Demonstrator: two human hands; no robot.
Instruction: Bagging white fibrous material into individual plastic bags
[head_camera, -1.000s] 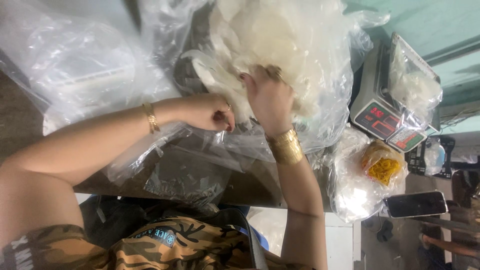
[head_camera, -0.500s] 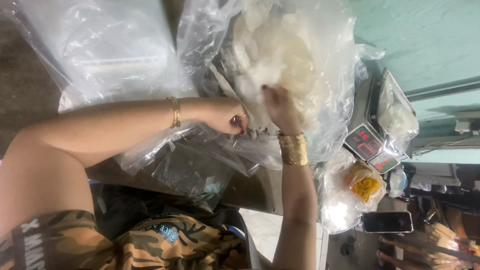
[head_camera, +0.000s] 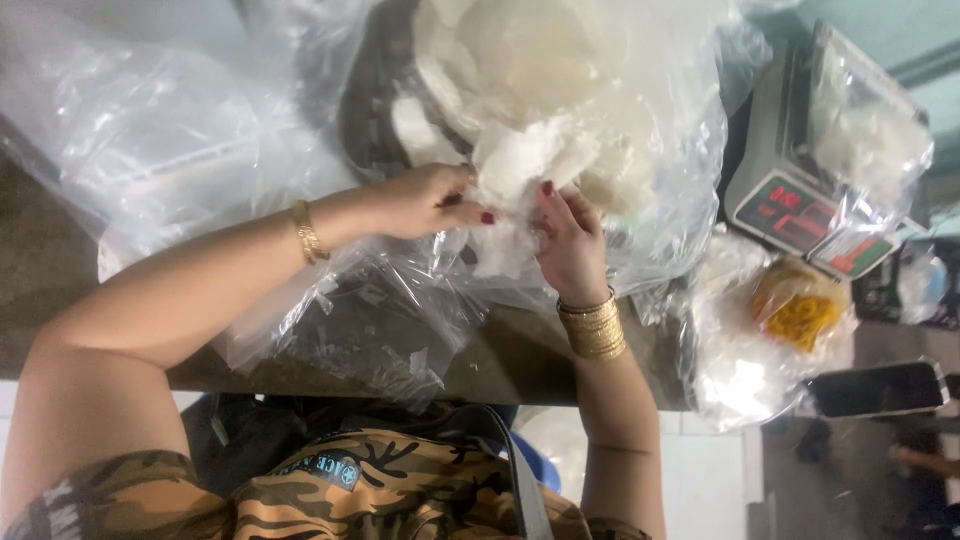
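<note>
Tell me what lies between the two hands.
In the head view, a white flaky piece inside the clear plastic bag sits between the left hand and right hand.

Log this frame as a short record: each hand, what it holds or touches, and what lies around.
left hand: pinches white crackers at the mouth of a clear bag
right hand: grips the same crackers from the other side
scale: right of the bag, a small filled bag on its pan
yellow bag: below the scale
phone: lower right
table: dark, bags spread over it
</note>
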